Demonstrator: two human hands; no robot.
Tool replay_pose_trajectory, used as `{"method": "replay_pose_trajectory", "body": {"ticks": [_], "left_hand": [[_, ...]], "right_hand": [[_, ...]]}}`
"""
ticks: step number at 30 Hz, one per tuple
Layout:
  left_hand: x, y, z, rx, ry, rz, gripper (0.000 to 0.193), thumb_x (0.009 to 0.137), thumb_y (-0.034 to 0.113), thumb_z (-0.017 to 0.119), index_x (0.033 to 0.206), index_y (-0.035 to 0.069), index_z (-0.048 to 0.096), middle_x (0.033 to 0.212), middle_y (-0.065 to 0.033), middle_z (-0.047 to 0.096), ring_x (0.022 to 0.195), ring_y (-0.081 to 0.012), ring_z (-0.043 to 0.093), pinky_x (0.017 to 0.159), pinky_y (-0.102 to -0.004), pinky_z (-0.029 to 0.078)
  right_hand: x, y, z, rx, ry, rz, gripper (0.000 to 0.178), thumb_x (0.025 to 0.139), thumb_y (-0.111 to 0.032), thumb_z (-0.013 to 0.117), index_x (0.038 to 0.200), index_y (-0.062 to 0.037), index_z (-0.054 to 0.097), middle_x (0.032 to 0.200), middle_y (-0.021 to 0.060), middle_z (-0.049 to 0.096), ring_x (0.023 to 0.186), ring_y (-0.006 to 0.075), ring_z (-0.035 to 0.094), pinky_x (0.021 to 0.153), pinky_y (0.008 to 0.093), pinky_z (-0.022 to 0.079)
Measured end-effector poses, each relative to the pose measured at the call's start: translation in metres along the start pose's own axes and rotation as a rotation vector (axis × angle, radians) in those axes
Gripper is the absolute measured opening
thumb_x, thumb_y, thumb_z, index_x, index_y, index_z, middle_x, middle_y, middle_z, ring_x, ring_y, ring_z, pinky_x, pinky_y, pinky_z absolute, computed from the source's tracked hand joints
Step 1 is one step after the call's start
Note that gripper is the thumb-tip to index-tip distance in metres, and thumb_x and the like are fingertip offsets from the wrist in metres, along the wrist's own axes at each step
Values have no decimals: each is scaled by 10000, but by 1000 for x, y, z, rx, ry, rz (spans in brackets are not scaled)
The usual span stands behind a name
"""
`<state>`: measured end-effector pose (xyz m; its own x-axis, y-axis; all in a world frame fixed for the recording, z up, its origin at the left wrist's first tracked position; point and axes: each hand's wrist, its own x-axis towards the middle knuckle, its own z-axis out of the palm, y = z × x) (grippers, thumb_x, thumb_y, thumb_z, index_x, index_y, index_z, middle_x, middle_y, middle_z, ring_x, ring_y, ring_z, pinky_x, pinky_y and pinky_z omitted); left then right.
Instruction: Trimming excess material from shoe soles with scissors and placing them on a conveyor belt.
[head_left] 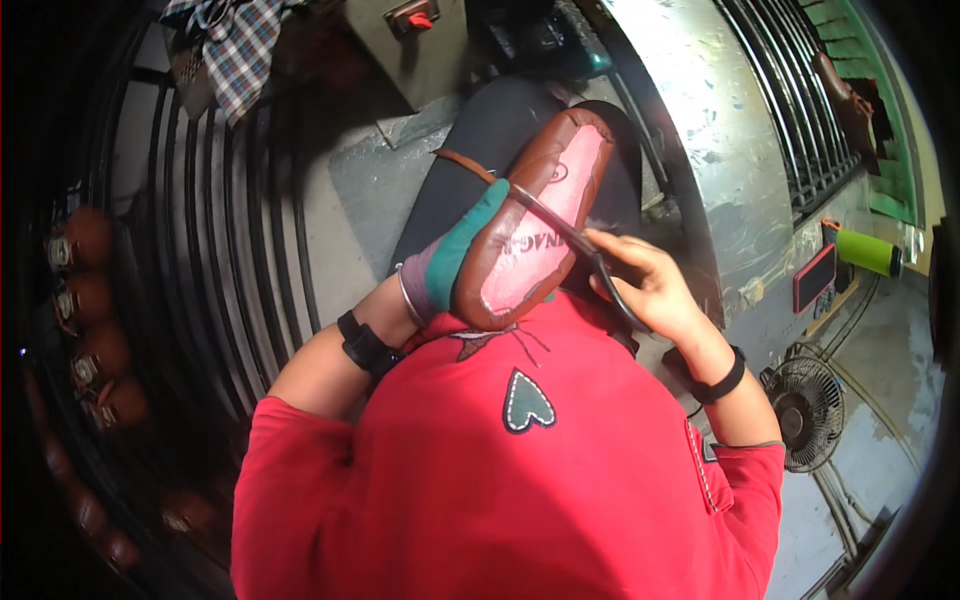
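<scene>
A brown leather shoe [487,255] lies sole side up across my lap, its pink bottom [545,240] facing me with the leather edge folded around it. My left hand [452,255], in a green and greyish glove, is closed around the shoe's left side. In my bare right hand [655,290] is a long, dark, curved tool [556,221]; it slants across the shoe's bottom toward the left edge. Its exact kind cannot be made out. Near the tool's far end, a narrow brown strip [463,163] sticks out past my left thumb.
Several brown shoes [95,295] stand along the dark rack at left. A metal bench [690,110] is at right, with a black barred rack [790,90] beyond it. A green cylinder [866,252], a phone-like device [814,278] and a fan [805,410] are at far right. Checked cloth [238,60] hangs upper left.
</scene>
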<state>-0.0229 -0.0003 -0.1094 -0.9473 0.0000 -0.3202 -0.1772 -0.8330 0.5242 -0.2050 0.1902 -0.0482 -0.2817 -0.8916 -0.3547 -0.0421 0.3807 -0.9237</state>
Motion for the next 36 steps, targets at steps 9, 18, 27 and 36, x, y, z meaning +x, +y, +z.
{"method": "replay_pose_trajectory", "body": {"ticks": [9, 18, 27, 36], "left_hand": [[0, 10, 8, 927, -25, 454, 998, 744, 127, 799, 1552, -20, 232, 1523, -224, 353, 1414, -326, 375, 1150, -387, 309], [-1, 11, 14, 1183, 65, 785, 813, 792, 45, 779, 1498, 32, 376, 1384, -92, 550, 1271, -166, 533, 1074, -324, 422], [-6, 6, 16, 188, 31, 250, 853, 849, 63, 742, 1556, 46, 264, 1386, -97, 499, 1219, -163, 517, 1063, -302, 398], [-1, 7, 2, -447, -357, -26, 619, 1069, 531, 324, 1495, 90, 408, 1410, -69, 537, 1250, -160, 544, 1063, -371, 460]], "right_hand": [[-26, -58, -16, -1289, 26, -539, 605, 706, -129, 750, 1295, -228, 656, 811, 50, 493, 684, 220, 574, 553, 352, 496], [-24, -97, -13, -1515, -161, -528, 521, 790, -140, 610, 1306, -206, 649, 876, 54, 510, 694, 203, 587, 537, 318, 529], [-19, 19, 11, -503, 28, -355, 602, 757, -15, 721, 1344, -112, 629, 901, 110, 618, 754, 232, 652, 698, 299, 520], [-16, 25, 21, 564, 318, 96, 610, 947, -88, 672, 1510, -113, 440, 934, 1, 605, 650, 49, 500, 575, 209, 436]]}}
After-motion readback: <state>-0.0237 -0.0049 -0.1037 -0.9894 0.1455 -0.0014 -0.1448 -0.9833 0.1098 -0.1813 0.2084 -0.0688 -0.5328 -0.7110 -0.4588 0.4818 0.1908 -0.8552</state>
